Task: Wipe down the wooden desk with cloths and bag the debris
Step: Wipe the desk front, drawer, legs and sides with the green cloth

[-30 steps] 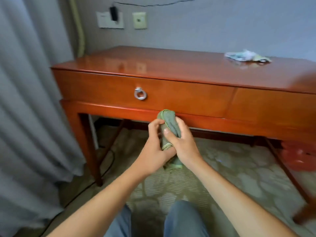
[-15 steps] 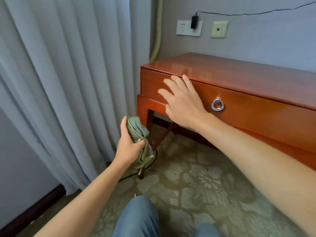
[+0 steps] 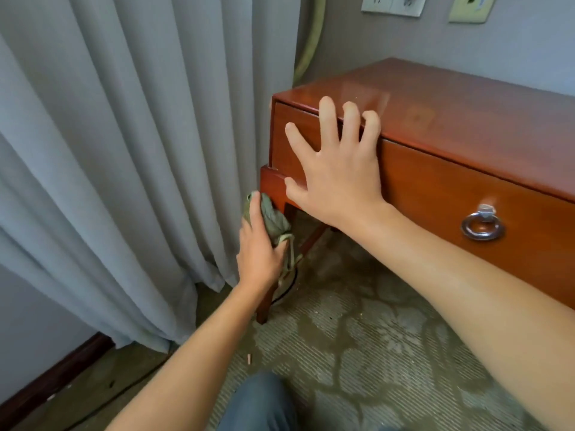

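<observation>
The glossy reddish wooden desk (image 3: 460,126) fills the upper right, seen from its left front corner. My right hand (image 3: 336,169) lies spread on the drawer front near that corner, fingertips hooked over the top edge. My left hand (image 3: 259,247) grips a bunched green cloth (image 3: 275,220) and holds it against the top of the desk's left front leg (image 3: 267,303), just under the corner. Part of the cloth hangs down behind my fingers.
Grey curtains (image 3: 130,157) hang close to the desk's left side. A metal ring pull (image 3: 482,227) sits on the drawer. Wall sockets (image 3: 393,4) are above the desk. Patterned carpet (image 3: 357,353) with small crumbs, a dark cable (image 3: 287,290) by the leg, and my knee (image 3: 261,402).
I have come closer to the desk's left corner. My left hand carried the cloth up against the front leg. My right hand settled onto the drawer front and top edge.
</observation>
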